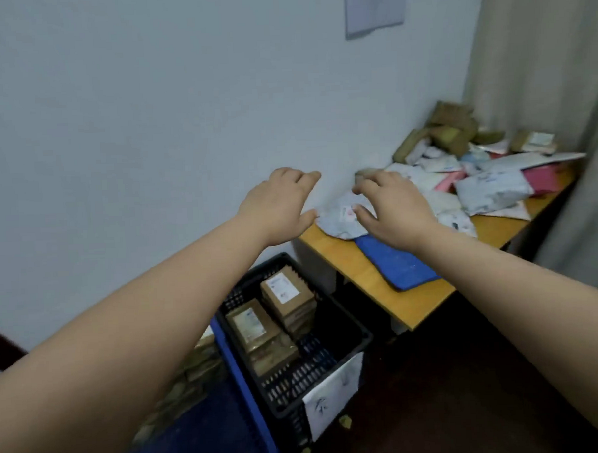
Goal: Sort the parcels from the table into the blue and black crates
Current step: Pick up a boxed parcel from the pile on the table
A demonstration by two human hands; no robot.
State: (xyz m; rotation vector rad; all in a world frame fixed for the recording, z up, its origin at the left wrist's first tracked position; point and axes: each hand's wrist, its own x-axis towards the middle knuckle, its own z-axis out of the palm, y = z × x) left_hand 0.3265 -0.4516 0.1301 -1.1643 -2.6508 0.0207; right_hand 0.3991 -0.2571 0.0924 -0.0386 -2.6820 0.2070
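A wooden table (414, 300) at the right carries a heap of parcels (487, 184): white, pink and brown ones. A white soft parcel with a label (342, 221) lies at the table's near left corner, beside a blue flat parcel (398, 266). My left hand (279, 206) hovers just left of the white parcel with its fingers spread, thumb near the parcel's edge. My right hand (392, 201) is above that parcel, fingers loosely bent, holding nothing. A black crate (347, 333) below holds brown box parcels (286, 292). A blue crate (243, 393) sits to its left.
A pale wall runs behind the table with a paper sheet (373, 7) pinned high up. A beige curtain (550, 61) hangs at the right. A white label sheet (332, 392) hangs on the black crate's front. The floor is dark.
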